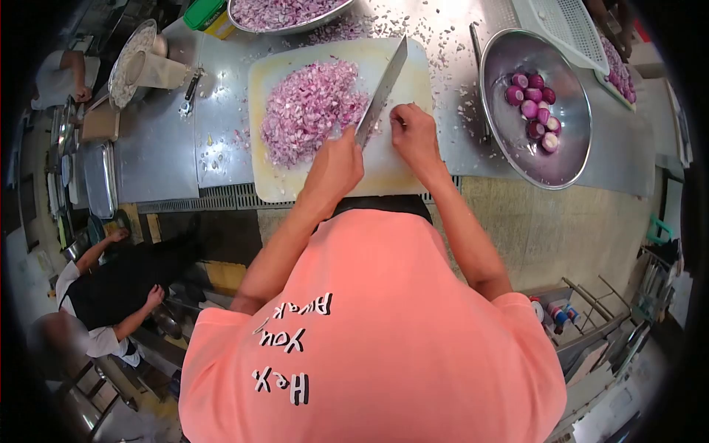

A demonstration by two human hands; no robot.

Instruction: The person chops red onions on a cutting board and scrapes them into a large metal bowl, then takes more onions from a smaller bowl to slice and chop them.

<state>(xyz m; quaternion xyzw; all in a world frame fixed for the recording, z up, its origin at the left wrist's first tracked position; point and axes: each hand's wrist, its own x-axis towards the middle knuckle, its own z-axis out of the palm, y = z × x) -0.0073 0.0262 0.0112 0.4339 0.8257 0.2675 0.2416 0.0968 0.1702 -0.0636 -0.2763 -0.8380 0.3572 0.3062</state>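
My left hand [337, 164] is wrapped round the handle of a kitchen knife [385, 87]. The long blade slants up and to the right over a white cutting board [275, 193]. Left of the blade lies a wide heap of chopped red onion [306, 111]. Some onion bits lie by the blade's lower right side. My right hand [418, 139] is over the board's right edge, apart from the blade, with its fingers curled together. Whatever may be between those fingers is hidden. Several peeled red onions [529, 108] sit in a steel bowl [576, 151] to the right.
Onion scraps dot the steel table [221, 111]. Another bowl of chopped onion [288, 13] stands behind the board. Back right are a white perforated basket [565, 33] and a tray of onions [619, 74]. A peeler-like tool [190, 92] lies left. Other people [111, 284] stand at left.
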